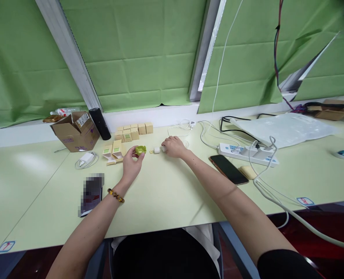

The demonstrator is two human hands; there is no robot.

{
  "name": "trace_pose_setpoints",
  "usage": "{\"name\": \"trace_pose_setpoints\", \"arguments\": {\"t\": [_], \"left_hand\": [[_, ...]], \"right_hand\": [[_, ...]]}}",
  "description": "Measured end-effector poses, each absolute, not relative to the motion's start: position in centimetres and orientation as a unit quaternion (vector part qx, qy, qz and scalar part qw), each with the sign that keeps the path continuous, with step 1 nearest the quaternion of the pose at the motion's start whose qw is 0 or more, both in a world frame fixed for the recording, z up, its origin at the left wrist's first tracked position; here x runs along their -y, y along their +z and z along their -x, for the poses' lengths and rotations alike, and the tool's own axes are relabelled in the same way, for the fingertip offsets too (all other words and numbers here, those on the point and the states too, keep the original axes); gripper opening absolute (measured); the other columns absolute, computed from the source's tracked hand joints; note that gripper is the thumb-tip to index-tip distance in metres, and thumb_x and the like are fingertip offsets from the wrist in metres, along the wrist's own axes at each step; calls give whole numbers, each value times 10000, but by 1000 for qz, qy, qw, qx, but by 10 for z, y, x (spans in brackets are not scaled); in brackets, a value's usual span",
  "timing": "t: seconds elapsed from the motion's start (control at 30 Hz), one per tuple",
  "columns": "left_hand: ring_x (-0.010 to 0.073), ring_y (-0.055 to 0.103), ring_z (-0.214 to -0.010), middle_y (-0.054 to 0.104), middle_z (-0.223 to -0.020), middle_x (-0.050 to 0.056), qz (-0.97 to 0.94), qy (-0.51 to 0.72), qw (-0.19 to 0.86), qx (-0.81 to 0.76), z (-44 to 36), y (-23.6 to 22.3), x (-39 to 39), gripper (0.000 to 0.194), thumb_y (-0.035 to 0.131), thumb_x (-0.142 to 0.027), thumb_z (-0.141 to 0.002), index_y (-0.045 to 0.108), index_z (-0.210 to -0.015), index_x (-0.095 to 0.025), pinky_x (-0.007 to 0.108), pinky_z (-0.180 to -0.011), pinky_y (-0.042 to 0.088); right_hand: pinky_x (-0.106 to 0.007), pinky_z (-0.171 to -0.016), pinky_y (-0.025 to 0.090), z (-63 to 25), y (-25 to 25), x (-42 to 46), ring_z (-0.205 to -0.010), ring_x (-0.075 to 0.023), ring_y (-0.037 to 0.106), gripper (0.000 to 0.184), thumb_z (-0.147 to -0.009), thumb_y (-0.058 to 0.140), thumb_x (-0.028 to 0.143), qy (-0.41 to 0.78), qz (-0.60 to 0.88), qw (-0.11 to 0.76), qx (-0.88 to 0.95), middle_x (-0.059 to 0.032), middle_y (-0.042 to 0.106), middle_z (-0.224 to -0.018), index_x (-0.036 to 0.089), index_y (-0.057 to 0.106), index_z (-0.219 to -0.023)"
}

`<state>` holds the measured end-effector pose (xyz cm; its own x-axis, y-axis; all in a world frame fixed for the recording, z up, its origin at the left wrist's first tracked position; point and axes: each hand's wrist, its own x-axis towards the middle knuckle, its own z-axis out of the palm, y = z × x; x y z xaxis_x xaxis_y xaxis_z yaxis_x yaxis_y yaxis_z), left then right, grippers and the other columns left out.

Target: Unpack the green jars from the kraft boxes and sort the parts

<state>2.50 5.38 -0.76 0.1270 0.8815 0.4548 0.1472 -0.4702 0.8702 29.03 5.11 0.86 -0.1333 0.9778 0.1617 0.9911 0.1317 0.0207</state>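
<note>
Between the thumb and fingers of my left hand [132, 162] is a small yellow-green cup-shaped piece [140, 150], held just above the table. My right hand [174, 147] reaches further right, its fingers closed around a small whitish piece [163, 148] that they partly cover. A small white block [156, 150] lies on the table between the hands, close to the right fingertips. Beside it is a tiny yellow piece [151, 152]. Left of my left hand stand two opened small cardboard boxes [113, 153] with green labels.
Several small closed boxes [131, 132] stand at the back. An open carton [76, 133], a black cylinder [100, 124], a charger with cable [86, 159] and a blurred-screen phone [92, 193] are left. Right are a dark phone [229, 169], a power strip [247, 153] and loose cables [272, 193].
</note>
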Motion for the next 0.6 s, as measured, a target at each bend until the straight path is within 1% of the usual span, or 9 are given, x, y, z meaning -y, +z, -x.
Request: {"name": "trace_pose_setpoints", "arguments": {"t": [0.1, 0.2, 0.27, 0.3, 0.33, 0.43, 0.47, 0.53, 0.6], "left_hand": [[185, 658, -873, 762, -1124, 98, -669, 534, 342, -386, -25, -8, -54, 396, 779, -342, -864, 692, -1223, -199, 352, -855, 547], [187, 659, -867, 763, -1119, 96, -667, 537, 347, -382, -25, -7, -53, 398, 797, -346, -852, 698, -1210, -203, 347, -846, 544], [186, 659, -858, 764, -1113, 92, -666, 538, 348, -382, -25, -7, -53, 397, 806, -348, -845, 699, -1200, -205, 342, -835, 542], [186, 660, -860, 764, -1112, 91, -667, 538, 347, -382, -25, -6, -53, 397, 806, -349, -846, 698, -1200, -205, 341, -832, 541], [189, 664, -865, 764, -1111, 90, -668, 538, 346, -380, -25, -6, -52, 397, 803, -349, -848, 696, -1203, -205, 341, -831, 541], [204, 679, -909, 765, -1118, 93, -675, 538, 344, -369, -26, -6, -50, 403, 794, -340, -855, 691, -1221, -207, 347, -843, 544], [209, 684, -924, 765, -1125, 95, -678, 538, 345, -365, -27, -5, -49, 406, 791, -335, -857, 689, -1229, -208, 350, -849, 544], [217, 690, -956, 765, -1147, 99, -681, 538, 347, -355, -28, -4, -47, 413, 787, -320, -855, 685, -1240, -211, 353, -858, 544], [222, 695, -987, 763, -1179, 101, -687, 537, 348, -344, -29, -3, -44, 417, 784, -308, -854, 682, -1248, -218, 353, -865, 539]], "right_hand": [[-422, -1058, 395, -290, 8, -51, -1224, -325, 599, 445, -802, 697, 148, -55, 658, 63, 749, -137, 748, -1245, 211, 739, -1240], [-433, -1087, 389, -292, 13, -49, -1265, -322, 583, 514, -799, 700, 150, -51, 658, 76, 748, -131, 729, -1309, 208, 701, -1310], [-445, -1103, 390, -295, 21, -45, -1301, -325, 560, 534, -813, 698, 172, -51, 658, 107, 743, -129, 705, -1363, 202, 671, -1345], [-453, -1106, 396, -297, 26, -42, -1304, -325, 556, 511, -833, 687, 190, -53, 657, 146, 738, -127, 699, -1373, 199, 664, -1343], [-461, -1104, 408, -298, 31, -38, -1294, -323, 559, 468, -861, 666, 209, -56, 654, 203, 727, -125, 699, -1365, 200, 661, -1328], [-472, -1049, 476, -293, 44, -23, -1203, -306, 602, 317, -952, 544, 234, -64, 620, 424, 657, -118, 724, -1233, 220, 648, -1251], [-465, -1014, 504, -288, 45, -17, -1165, -298, 618, 296, -970, 505, 235, -61, 607, 480, 630, -115, 725, -1179, 230, 636, -1235], [-435, -944, 546, -273, 41, -4, -1071, -270, 650, 260, -990, 467, 247, -33, 583, 546, 601, -102, 712, -1105, 240, 615, -1204], [-415, -895, 567, -254, 31, 9, -1017, -253, 664, 238, -979, 490, 252, 4, 551, 571, 608, -94, 698, -1075, 237, 606, -1187]]}}
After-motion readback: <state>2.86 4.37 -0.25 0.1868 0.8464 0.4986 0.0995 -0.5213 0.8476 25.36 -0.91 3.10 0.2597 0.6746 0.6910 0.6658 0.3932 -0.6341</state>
